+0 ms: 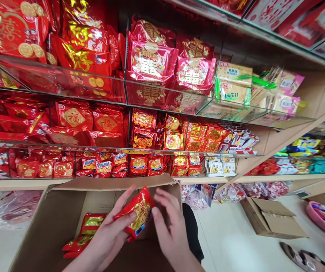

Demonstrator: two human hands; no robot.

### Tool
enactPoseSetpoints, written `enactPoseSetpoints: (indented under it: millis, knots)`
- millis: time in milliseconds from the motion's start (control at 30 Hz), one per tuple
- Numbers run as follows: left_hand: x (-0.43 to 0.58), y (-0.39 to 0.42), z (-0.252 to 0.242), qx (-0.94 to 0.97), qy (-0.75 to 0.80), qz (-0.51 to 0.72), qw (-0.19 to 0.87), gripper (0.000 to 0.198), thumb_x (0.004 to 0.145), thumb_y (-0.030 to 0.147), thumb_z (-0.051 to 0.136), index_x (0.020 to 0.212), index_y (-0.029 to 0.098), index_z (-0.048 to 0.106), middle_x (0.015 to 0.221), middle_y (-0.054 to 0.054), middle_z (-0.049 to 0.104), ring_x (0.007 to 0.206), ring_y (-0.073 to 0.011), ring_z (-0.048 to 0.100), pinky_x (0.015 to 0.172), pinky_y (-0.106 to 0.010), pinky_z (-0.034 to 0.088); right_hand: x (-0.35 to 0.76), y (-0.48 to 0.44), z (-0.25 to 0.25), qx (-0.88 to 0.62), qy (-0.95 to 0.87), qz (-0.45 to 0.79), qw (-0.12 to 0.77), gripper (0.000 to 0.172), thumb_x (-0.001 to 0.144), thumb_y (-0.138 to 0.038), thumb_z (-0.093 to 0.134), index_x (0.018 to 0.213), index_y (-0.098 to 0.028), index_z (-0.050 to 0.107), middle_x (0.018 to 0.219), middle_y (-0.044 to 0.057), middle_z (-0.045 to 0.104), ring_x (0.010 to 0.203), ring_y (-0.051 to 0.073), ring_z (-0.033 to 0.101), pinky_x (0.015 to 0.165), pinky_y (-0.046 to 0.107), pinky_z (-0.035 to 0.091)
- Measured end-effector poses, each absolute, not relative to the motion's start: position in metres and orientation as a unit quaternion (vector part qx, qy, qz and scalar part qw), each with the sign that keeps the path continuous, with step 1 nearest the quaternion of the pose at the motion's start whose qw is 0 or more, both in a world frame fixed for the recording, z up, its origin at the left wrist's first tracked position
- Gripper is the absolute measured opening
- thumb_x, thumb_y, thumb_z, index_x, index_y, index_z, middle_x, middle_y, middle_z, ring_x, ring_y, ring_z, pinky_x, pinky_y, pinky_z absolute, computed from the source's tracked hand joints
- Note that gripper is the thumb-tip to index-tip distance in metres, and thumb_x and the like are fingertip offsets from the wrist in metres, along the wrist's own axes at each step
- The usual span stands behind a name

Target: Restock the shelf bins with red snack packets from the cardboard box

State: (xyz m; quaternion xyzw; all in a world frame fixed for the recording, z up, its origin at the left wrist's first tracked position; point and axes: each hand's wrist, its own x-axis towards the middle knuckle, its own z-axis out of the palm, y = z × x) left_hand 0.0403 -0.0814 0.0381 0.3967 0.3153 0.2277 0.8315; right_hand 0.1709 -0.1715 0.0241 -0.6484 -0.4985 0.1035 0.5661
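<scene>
Above an open cardboard box (pixel 51 223), my left hand (pixel 116 223) grips a red snack packet (pixel 140 213) with gold and blue print, its thumb across the front. My right hand (pixel 169 223) is at the packet's right edge, fingers apart and curved; whether its fingertips touch the packet is hard to tell. Inside the box, at the left, lie a few red and gold packets (pixel 92 223), partly behind my left forearm. The held packet is tilted over the box.
Shelves with clear dividers rise ahead, filled with red packets (pixel 102 121) and pale cracker packs (pixel 233 83). A shelf edge (pixel 15 184) runs behind the box. On the floor at right are another carton (pixel 276 219), a pink basin (pixel 321 223) and sandals (pixel 304 257).
</scene>
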Motion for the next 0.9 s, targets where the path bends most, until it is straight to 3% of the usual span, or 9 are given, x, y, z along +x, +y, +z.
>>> enactPoseSetpoints:
  millis: [100, 167, 233, 367, 500, 667, 800, 900]
  knots:
    - [0.043, -0.076, 0.045, 0.346, 0.287, 0.185, 0.874, 0.075, 0.073, 0.033, 0.062, 0.136, 0.042, 0.021, 0.132, -0.001, 0.05, 0.112, -0.0268, 0.053, 0.091, -0.047, 0.044, 0.187, -0.168, 0.027, -0.616, -0.444, 0.269, 0.592, 0.038, 0.082, -0.023, 0.054, 0.12, -0.021, 0.049, 0.11, 0.009, 0.062, 0.099, 0.021, 0.06, 0.083, 0.036, 0.051]
    - [0.045, -0.076, 0.045, 0.341, 0.28, 0.173, 0.881, 0.073, 0.074, 0.033, 0.062, 0.135, 0.042, 0.023, 0.129, -0.002, 0.053, 0.108, -0.0263, 0.055, 0.088, -0.047, 0.045, 0.191, -0.166, 0.029, -0.563, -0.411, 0.388, 0.603, 0.036, 0.081, -0.027, 0.056, 0.116, -0.021, 0.051, 0.101, 0.006, 0.066, 0.09, 0.019, 0.063, 0.077, 0.035, 0.053]
    - [0.049, -0.077, 0.044, 0.355, 0.288, 0.186, 0.87, 0.068, 0.074, 0.032, 0.063, 0.133, 0.038, 0.03, 0.124, -0.004, 0.057, 0.105, -0.0243, 0.057, 0.088, -0.044, 0.046, 0.191, -0.165, 0.029, -0.541, -0.363, 0.43, 0.625, 0.031, 0.079, -0.031, 0.059, 0.107, -0.02, 0.053, 0.092, 0.004, 0.067, 0.083, 0.019, 0.065, 0.075, 0.034, 0.052]
    - [0.056, -0.076, 0.039, 0.429, 0.326, 0.181, 0.823, 0.055, 0.069, 0.034, 0.068, 0.118, 0.027, 0.044, 0.119, -0.007, 0.059, 0.1, -0.022, 0.059, 0.082, -0.038, 0.05, 0.192, -0.168, 0.026, -0.54, -0.301, 0.414, 0.669, 0.031, 0.075, -0.033, 0.065, 0.098, -0.019, 0.05, 0.081, 0.002, 0.068, 0.075, 0.017, 0.065, 0.072, 0.032, 0.051]
    - [0.06, -0.074, 0.04, 0.491, 0.338, 0.144, 0.79, 0.049, 0.07, 0.039, 0.066, 0.111, 0.022, 0.045, 0.113, -0.008, 0.061, 0.096, -0.0223, 0.061, 0.073, -0.036, 0.053, 0.195, -0.17, 0.021, -0.528, -0.281, 0.422, 0.681, 0.029, 0.074, -0.032, 0.066, 0.094, -0.019, 0.049, 0.077, 0.001, 0.068, 0.07, 0.016, 0.065, 0.067, 0.03, 0.05]
    - [0.072, -0.07, 0.05, 0.482, 0.305, 0.13, 0.811, 0.039, 0.072, 0.034, 0.066, 0.105, 0.023, 0.049, 0.118, -0.006, 0.059, 0.102, -0.0193, 0.058, 0.082, -0.035, 0.05, 0.201, -0.171, 0.024, -0.515, -0.231, 0.406, 0.719, 0.038, 0.071, -0.032, 0.069, 0.099, -0.02, 0.047, 0.075, 0.0, 0.069, 0.067, 0.016, 0.065, 0.067, 0.03, 0.05]
    - [0.097, -0.068, 0.058, 0.45, 0.34, 0.167, 0.808, 0.032, 0.067, 0.027, 0.071, 0.092, 0.018, 0.054, 0.098, -0.006, 0.065, 0.084, -0.0155, 0.063, 0.073, -0.03, 0.05, 0.21, -0.17, 0.029, -0.509, -0.194, 0.373, 0.751, 0.053, 0.069, -0.03, 0.071, 0.111, -0.022, 0.04, 0.09, 0.002, 0.069, 0.082, 0.016, 0.064, 0.073, 0.029, 0.051]
    - [0.123, -0.067, 0.063, 0.408, 0.33, 0.199, 0.828, 0.024, 0.068, 0.018, 0.07, 0.087, 0.016, 0.055, 0.09, -0.004, 0.067, 0.078, -0.0115, 0.062, 0.071, -0.025, 0.05, 0.219, -0.168, 0.03, -0.5, -0.161, 0.328, 0.785, 0.05, 0.068, -0.029, 0.071, 0.108, -0.024, 0.04, 0.097, 0.003, 0.067, 0.087, 0.015, 0.063, 0.072, 0.027, 0.051]
